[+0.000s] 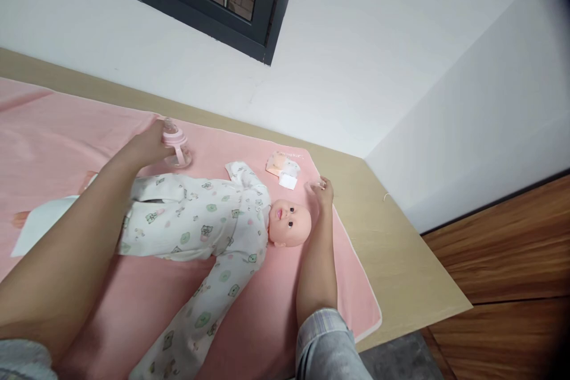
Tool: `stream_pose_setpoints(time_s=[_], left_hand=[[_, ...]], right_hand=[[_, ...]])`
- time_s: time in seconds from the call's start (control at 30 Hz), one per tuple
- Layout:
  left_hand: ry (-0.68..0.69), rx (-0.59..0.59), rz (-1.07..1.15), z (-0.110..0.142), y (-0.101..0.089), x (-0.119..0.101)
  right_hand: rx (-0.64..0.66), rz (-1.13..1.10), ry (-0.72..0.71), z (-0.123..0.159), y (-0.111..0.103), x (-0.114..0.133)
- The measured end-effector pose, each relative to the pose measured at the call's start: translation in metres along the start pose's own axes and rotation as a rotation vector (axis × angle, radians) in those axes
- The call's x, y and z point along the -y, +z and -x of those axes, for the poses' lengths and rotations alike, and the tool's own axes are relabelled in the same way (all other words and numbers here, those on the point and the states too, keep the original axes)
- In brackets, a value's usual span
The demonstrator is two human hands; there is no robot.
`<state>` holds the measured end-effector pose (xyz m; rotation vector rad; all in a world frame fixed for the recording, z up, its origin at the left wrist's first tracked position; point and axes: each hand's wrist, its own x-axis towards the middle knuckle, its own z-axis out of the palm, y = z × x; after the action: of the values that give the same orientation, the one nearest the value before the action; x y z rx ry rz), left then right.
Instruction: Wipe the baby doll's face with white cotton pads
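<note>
My left hand [154,145] is closed around a pink-and-clear baby bottle [177,148], whose clear nipple points up, near the back of the pink mat [267,303]. A bald baby doll [289,223] lies face up below the bottle, its head toward my right hand. It wears a white outfit [205,219] with a green and grey animal print, one sleeve stretched toward me. Beyond the doll's head, my right hand [326,193] has its fingers closed at the mat's right edge. Something small and clear shows at its fingertips, too small to name.
A small printed packet or cloth [284,167] with a white part lies on the mat beyond the doll's head. The wooden tabletop [378,219] ends at the right, near wood-grain panels [512,243]. A white wall [338,53] with a dark-framed window [262,24] rises behind.
</note>
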<state>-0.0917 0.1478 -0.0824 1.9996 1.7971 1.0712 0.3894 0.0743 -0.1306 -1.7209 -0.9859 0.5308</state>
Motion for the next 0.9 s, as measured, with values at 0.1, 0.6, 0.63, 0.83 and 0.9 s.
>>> stream_pose_setpoints(time_s=[0.1,0.6,0.63,0.83,0.9], left_hand=[[-0.061,0.033,0.240,0.009,-0.009,-0.039],[0.335,0.133,0.342,0.092,0.011,-0.166],[0.345,0.128,0.328,0.095,0.010,-0.169],[0.364,0.080,0.276,0.103,0.005,-0.174],[0.368,0.059,0.255,0.104,0.003,-0.175]], right_hand=[[0.015,-0.192,-0.024,0.008,-0.008,0.031],[0.461,-0.425,-0.653,0.119,0.028,0.171],[0.485,-0.419,-0.656,0.123,0.031,0.172],[0.553,-0.348,-0.632,0.136,0.032,0.175],[0.572,-0.356,-0.613,0.139,0.033,0.175]])
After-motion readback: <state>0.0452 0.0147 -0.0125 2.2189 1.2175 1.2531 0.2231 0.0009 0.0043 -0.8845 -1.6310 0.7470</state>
